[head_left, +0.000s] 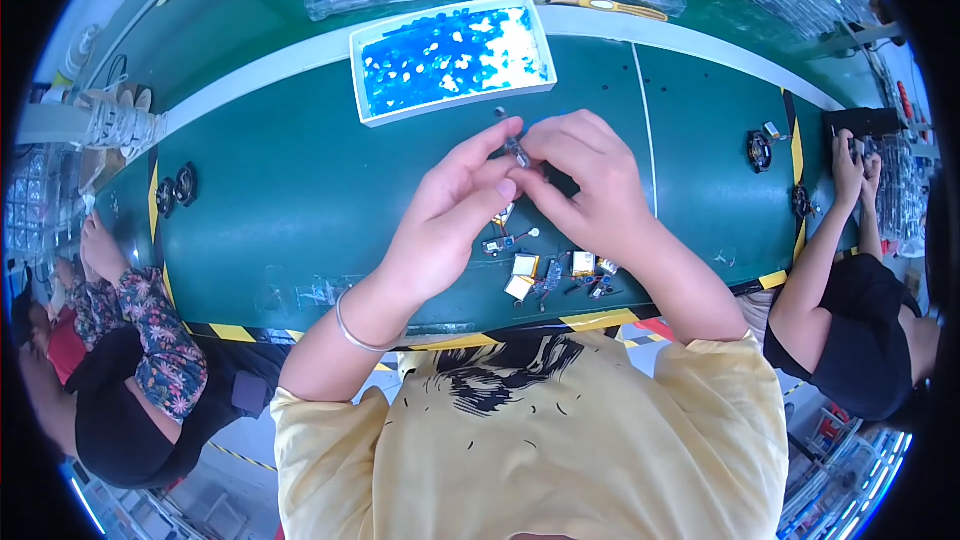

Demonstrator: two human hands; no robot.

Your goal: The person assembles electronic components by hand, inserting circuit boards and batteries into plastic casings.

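Above the middle of the green worktable, my left hand (448,212) and my right hand (594,178) meet around a small dark electronic assembly (517,153). Fingers of both hands close on it, and they cover much of it, so its exact kind is unclear. Just below my hands lies a loose group of similar parts: a small board with wires (500,243), a silvery battery cell with a yellow edge (525,264), and another such cell (584,262). Some dark pieces (600,287) lie among them.
Beyond my hands stands a white box (366,112) of small blue and white pieces. Behind it are a clear tray (320,6) of battery parts and a yellow-handled brush (610,7). Dark round parts (186,183) lie at the left. Co-workers sit at both sides.
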